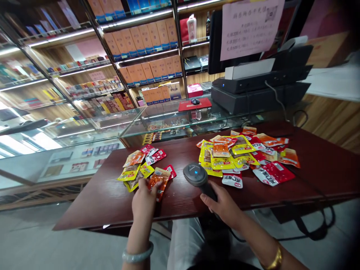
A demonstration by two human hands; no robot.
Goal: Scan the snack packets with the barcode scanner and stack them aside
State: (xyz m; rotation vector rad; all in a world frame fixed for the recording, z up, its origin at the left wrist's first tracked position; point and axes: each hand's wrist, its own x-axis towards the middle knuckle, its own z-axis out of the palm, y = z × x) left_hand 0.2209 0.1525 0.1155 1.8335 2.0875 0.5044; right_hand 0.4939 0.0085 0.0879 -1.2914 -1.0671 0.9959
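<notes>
Lit shelves (137, 18) of boxed goods rise behind a dark reddish-brown table (112, 198) strewn with small, glossy snack packets. The larger heap (222, 155), on the table's right side, mixes yellow packets showing brown contents, orange ones and red-and-white ones printed with dark characters, overlapping at all angles. A smaller cluster (131, 172) of the same three colors lies to the left. Between the two groups, a person's right hand (223, 202) wraps around the handle of a dark gray scanner (196, 175), its rounded head tilted up to the left above the tabletop. At the near edge of the smaller cluster, the left hand (144, 198) has its bent fingers on an orange packet (161, 177) with a pale panel near its top; whether they pinch it cannot be told. A blue light (196, 172) glows atop the scanner's head.
</notes>
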